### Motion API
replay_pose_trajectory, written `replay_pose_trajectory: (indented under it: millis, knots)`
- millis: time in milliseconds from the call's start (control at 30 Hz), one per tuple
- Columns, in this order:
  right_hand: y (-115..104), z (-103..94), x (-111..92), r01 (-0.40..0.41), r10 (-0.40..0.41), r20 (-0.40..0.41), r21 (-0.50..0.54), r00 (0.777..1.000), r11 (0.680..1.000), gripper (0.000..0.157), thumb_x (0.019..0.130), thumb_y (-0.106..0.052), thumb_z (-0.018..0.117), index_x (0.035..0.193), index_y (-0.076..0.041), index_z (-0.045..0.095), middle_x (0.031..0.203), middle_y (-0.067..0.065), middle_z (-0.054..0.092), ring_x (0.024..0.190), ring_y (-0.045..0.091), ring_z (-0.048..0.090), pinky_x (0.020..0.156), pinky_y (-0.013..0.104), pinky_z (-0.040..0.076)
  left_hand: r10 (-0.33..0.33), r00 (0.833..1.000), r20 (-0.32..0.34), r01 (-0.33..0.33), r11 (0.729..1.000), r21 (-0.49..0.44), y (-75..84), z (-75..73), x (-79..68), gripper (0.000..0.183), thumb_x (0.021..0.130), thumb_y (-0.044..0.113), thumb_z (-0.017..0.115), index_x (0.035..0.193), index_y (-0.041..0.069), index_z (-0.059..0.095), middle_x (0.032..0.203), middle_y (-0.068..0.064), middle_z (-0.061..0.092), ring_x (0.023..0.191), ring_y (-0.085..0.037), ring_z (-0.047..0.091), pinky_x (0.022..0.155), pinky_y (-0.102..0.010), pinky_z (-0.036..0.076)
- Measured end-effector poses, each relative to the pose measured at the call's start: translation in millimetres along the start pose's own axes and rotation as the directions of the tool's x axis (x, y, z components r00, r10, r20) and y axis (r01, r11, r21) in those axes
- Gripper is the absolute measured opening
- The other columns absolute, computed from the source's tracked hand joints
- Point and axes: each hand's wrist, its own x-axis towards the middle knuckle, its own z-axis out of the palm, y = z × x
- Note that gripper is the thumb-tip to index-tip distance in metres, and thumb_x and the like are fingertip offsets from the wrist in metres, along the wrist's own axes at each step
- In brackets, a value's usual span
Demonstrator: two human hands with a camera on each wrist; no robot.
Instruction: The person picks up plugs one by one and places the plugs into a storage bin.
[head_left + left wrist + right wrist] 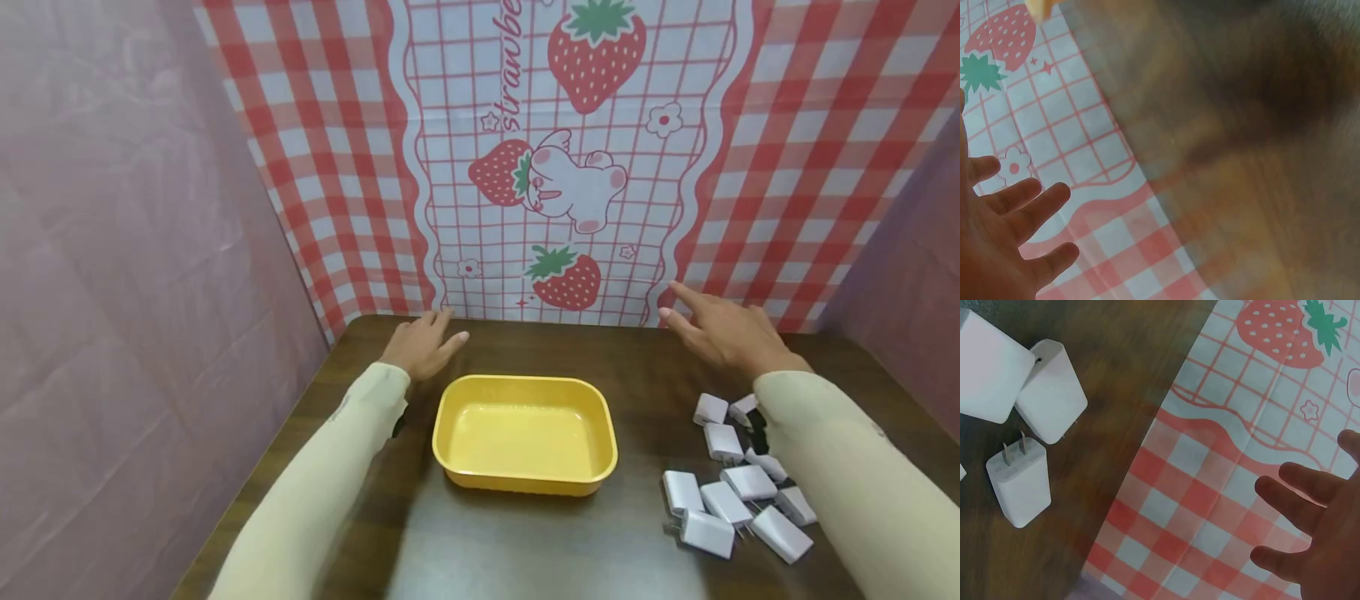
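My left hand (422, 343) hovers above the back left of the table, fingers spread and holding nothing; the left wrist view shows its spread fingers (1047, 206) too. Just to its right sits a yellow rectangular tray (525, 479) with nothing in it. Over the back right, my right hand (723, 333) is held out with fingers extended, also holding nothing. Several white plug-in chargers (708, 533) lie in a loose pile below the right forearm, which hides part of it. In the right wrist view one charger (1022, 487) shows two metal prongs.
A dark wooden table (525, 550) carries the tray and chargers. Behind it hangs a red checked cloth (352, 167) printed with strawberries. Pinkish fabric (135, 292) walls off the left side, and more fabric (915, 275) stands at the right.
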Motion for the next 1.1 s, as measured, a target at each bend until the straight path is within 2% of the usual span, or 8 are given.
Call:
replay_pose_trajectory:
  millis: [100, 300, 533, 767, 933, 1100]
  knots:
    - [-3, 4.8, -3, -0.012, 0.011, 0.011, 0.028, 1.0, 1.0, 0.091, 0.092, -0.075, 0.033, 0.163, -0.024, 0.01, 0.156, 0.029, 0.03, 0.136, 0.057, 0.029, 0.1, 0.079, 0.015, -0.003, 1.0, -0.005, 0.003, 1.0, -0.008, -0.3, 6.5, -2.6, 0.072, 0.103, 0.059, 0.029, 0.157, 0.011, 0.033, 0.15, -0.019, 0.045, 0.133, -0.036, 0.046, 0.106, -0.054, 0.037]
    - [-8, 20.5, -11, -0.01, 0.01, 0.003, 0.048, 1.0, 0.999, 0.09, 0.092, -0.075, 0.034, 0.163, -0.024, 0.013, 0.157, 0.027, 0.029, 0.138, 0.055, 0.027, 0.103, 0.078, 0.009, -0.031, 0.999, -0.02, 0.029, 0.996, -0.084, -4.5, 18.8, -10.5, 0.074, 0.101, 0.062, 0.032, 0.157, 0.013, 0.035, 0.148, -0.018, 0.048, 0.125, -0.039, 0.053, 0.102, -0.053, 0.042]
    - [-5, 26.7, -16, -0.01, 0.01, -0.005, 0.026, 1.0, 1.0, 0.087, 0.094, -0.071, 0.036, 0.163, -0.023, 0.013, 0.154, 0.03, 0.033, 0.135, 0.056, 0.032, 0.1, 0.078, 0.017, -0.056, 0.998, -0.022, 0.052, 0.984, -0.173, -9.1, 26.6, -19.0, 0.078, 0.099, 0.067, 0.031, 0.155, 0.014, 0.039, 0.152, -0.012, 0.046, 0.133, -0.034, 0.048, 0.106, -0.053, 0.038]
    - [0, 27.0, -25, -0.021, 0.021, 0.008, 0.03, 1.0, 0.999, 0.085, 0.097, -0.067, 0.037, 0.163, -0.02, 0.011, 0.152, 0.033, 0.034, 0.133, 0.058, 0.032, 0.1, 0.079, 0.014, -0.053, 0.995, -0.083, 0.034, 0.975, -0.218, -6.6, 34.4, -31.1, 0.072, 0.101, 0.064, 0.033, 0.15, 0.013, 0.048, 0.146, -0.008, 0.053, 0.132, -0.028, 0.05, 0.104, -0.052, 0.04]
    - [0, 35.2, -32, 0.019, -0.019, -0.021, -0.022, 1.0, 1.0, 0.082, 0.099, -0.063, 0.037, 0.162, -0.015, 0.016, 0.147, 0.034, 0.04, 0.128, 0.058, 0.041, 0.097, 0.076, 0.026, -0.062, 0.991, -0.117, 0.03, 0.965, -0.261, -3.7, 44.2, -42.7, 0.067, 0.103, 0.061, 0.031, 0.149, 0.016, 0.049, 0.141, -0.004, 0.057, 0.127, -0.023, 0.054, 0.101, -0.052, 0.043]
    - [-6, 41.2, -35, 0.038, -0.041, -0.059, -0.042, 0.997, 0.998, 0.079, 0.101, -0.06, 0.039, 0.161, -0.011, 0.022, 0.143, 0.035, 0.045, 0.125, 0.055, 0.045, 0.097, 0.074, 0.03, -0.048, 0.991, -0.128, 0.006, 0.95, -0.311, -2.5, 46.4, -50.9, 0.06, 0.104, 0.057, 0.034, 0.145, 0.018, 0.054, 0.139, -0.002, 0.059, 0.126, -0.023, 0.055, 0.102, -0.051, 0.042]
